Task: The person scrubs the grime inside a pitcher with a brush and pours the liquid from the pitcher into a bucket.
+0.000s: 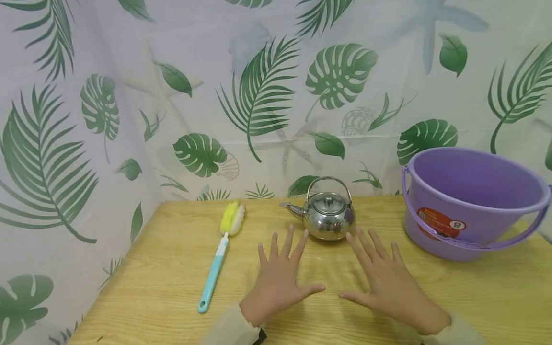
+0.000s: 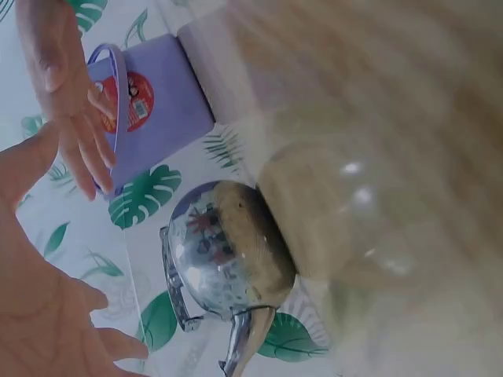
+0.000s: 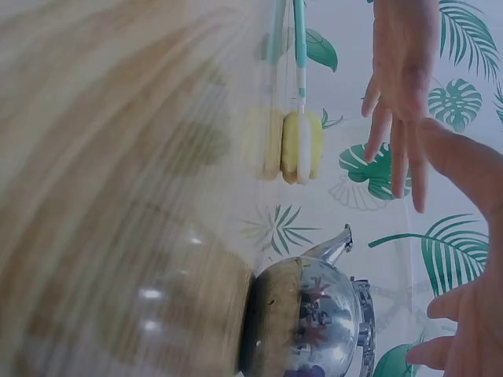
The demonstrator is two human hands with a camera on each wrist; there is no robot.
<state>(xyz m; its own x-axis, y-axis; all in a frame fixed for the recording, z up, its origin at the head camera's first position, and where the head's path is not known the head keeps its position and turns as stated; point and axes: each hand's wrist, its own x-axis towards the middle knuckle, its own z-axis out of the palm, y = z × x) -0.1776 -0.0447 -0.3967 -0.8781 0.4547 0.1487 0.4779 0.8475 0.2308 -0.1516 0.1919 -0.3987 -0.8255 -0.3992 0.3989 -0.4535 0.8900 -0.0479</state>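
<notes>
Both hands hover palm-down over the table with fingers spread, holding nothing. My left hand [image 1: 278,282] is in front of a shiny metal teapot [image 1: 328,218], with the spout side nearest it. On the other side, my right hand [image 1: 385,282] reaches toward the pot's right front. The teapot stands upright, its lid on and its hoop handle raised, spout pointing left. To the left lies a bottle brush [image 1: 214,275] with a yellow and white sponge head and a turquoise handle. In the left wrist view the teapot [image 2: 232,251] appears apart from the fingers.
A purple bucket [image 1: 448,230] with a red label stands at the right, its handle hanging down in front. The wooden table [image 1: 151,268] ends at the back against a leaf-patterned cloth [image 1: 194,96], which also hangs along the left side.
</notes>
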